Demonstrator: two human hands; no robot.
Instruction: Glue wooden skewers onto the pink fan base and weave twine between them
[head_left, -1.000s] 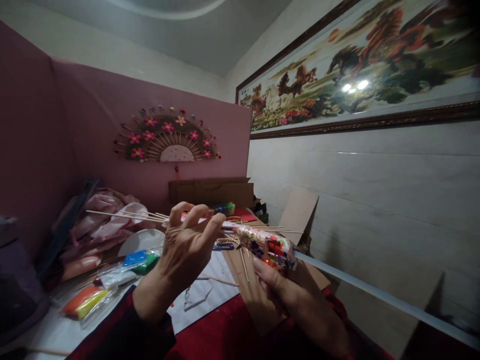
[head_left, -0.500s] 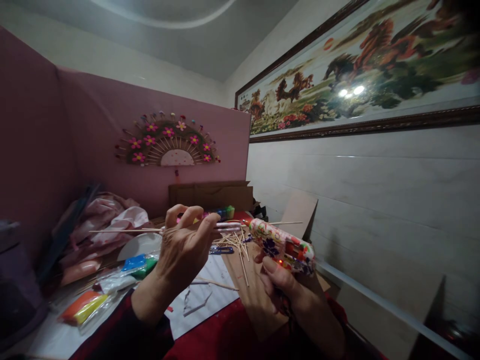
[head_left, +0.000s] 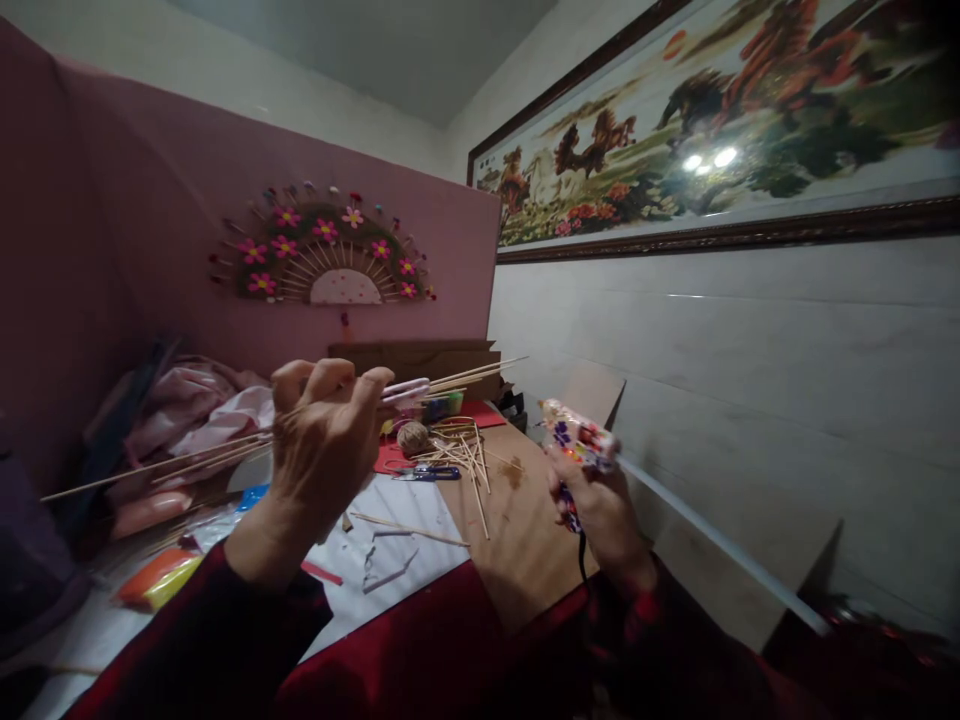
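Observation:
Raised over the table, my left hand (head_left: pixel 319 440) is closed around a small assembly of thin wooden sticks (head_left: pixel 480 372). Pale pinkish-white strips (head_left: pixel 406 392) lie along the assembly beside my fingertips, and long stick ends jut out on both sides of the hand. My right hand (head_left: pixel 596 500) grips a flower-patterned glue gun (head_left: pixel 579 435) with a small orange light and a dark cord hanging down. The gun's nozzle points left, apart from the sticks. Below lie loose sticks (head_left: pixel 476 470), blue-handled snips (head_left: pixel 435 473) and a ball of twine (head_left: pixel 412 437).
White paper (head_left: pixel 435 520) with grey strip scraps lies on a brown board (head_left: pixel 525 560). Clay packets (head_left: pixel 161 580) and pink cloth (head_left: pixel 180 410) are at the left. A flowered fan (head_left: pixel 345 285) hangs on the pink panel. A framed horse picture (head_left: pixel 675 130) is on the right wall.
My right hand has drawn the glue gun back from the sticks, toward the right. My left hand has moved up and left, tilting the sticks so their right ends rise.

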